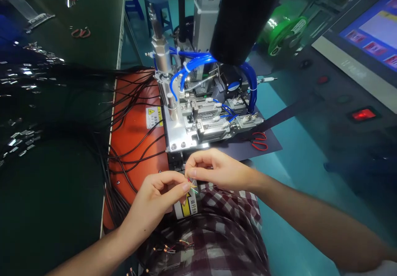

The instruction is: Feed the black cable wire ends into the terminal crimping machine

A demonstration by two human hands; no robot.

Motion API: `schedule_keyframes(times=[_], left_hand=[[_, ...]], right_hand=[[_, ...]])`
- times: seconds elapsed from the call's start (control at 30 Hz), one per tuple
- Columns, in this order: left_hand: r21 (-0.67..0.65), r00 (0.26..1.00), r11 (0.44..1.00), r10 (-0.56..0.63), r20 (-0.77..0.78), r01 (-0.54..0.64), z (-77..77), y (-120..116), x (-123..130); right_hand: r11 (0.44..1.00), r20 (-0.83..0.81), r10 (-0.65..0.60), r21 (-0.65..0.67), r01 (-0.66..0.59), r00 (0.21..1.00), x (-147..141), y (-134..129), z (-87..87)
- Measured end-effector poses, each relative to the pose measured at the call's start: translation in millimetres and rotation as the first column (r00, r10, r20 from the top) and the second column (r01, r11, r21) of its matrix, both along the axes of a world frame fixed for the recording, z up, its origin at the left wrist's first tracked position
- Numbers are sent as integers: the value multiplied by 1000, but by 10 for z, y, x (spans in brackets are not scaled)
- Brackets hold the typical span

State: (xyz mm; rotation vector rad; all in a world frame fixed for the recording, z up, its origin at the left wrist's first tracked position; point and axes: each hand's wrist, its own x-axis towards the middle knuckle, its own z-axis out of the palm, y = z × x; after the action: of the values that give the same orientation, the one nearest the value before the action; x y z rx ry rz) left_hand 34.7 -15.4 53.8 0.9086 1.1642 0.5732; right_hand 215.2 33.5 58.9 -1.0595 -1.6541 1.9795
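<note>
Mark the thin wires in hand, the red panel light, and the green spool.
Thin wires (194,187), head view: coloured ends.
Red panel light (364,114), head view: glowing face.
Green spool (283,31), head view: green flange.

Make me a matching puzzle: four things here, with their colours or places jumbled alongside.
1. Hoses
2. Spool
3. Thin wires
4. Screen

A. In the left hand's fingertips
B. Picture's upper right corner
C. Green
D. Blue, bundled above the metal plate

Pairs: 1-D, 2-C, 3-A, 4-B
</note>
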Motion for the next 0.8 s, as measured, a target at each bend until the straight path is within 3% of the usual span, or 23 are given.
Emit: schedule_keyframes(times=[0.2,0.43,0.63,0.8], left_hand=[[-119,998,991,66,-24,-68,-22,-4,-10],[-152,998,987,60,3,-58,-7,31,-12],[-93,1000,996,3,27,0,-32,43,-27],[-100,999,995,31,16,-29,-43,37,-33]], right_hand=[[969,-20,-248,-25,248,969,0,-93,-66],[960,-39,-280,-13,280,959,-51,-224,-143],[955,-83,-295,4,296,952,-32,-182,-115],[944,-26,-313,101,314,949,8,-191,-75]])
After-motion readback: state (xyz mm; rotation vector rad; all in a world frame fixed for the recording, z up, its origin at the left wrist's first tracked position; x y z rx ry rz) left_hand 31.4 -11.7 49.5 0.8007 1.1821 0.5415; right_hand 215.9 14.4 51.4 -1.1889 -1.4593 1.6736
